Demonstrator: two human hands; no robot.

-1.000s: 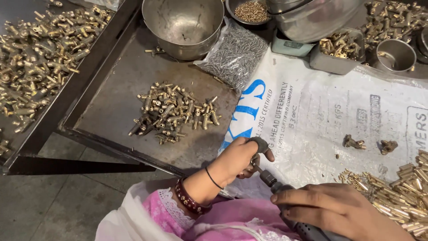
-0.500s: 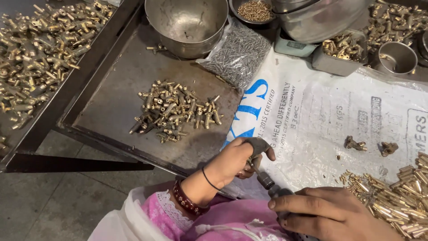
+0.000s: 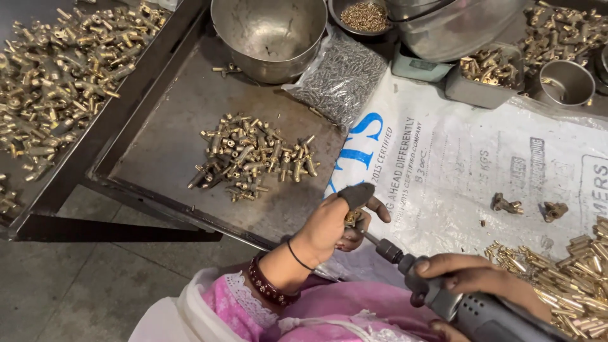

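The left hand [image 3: 332, 221] reaches forward from a pink sleeve, wrist bent slightly, fingers curled shut around a small brass fitting [image 3: 350, 218], with a dark cover on the fingertip above it. The right hand [image 3: 481, 282] lies low at the frame's bottom, wrapped closed around a grey power screwdriver [image 3: 456, 297] whose bit angles up-left into the fitting. Both work over the white printed sack [image 3: 456, 158], just beside the metal tray [image 3: 164, 145] holding a heap of brass parts [image 3: 250, 155].

Small brass fitting [image 3: 350, 218] mostly hidden inside left hand [image 3: 329, 225]; power tool [image 3: 468, 307] body cut off below.
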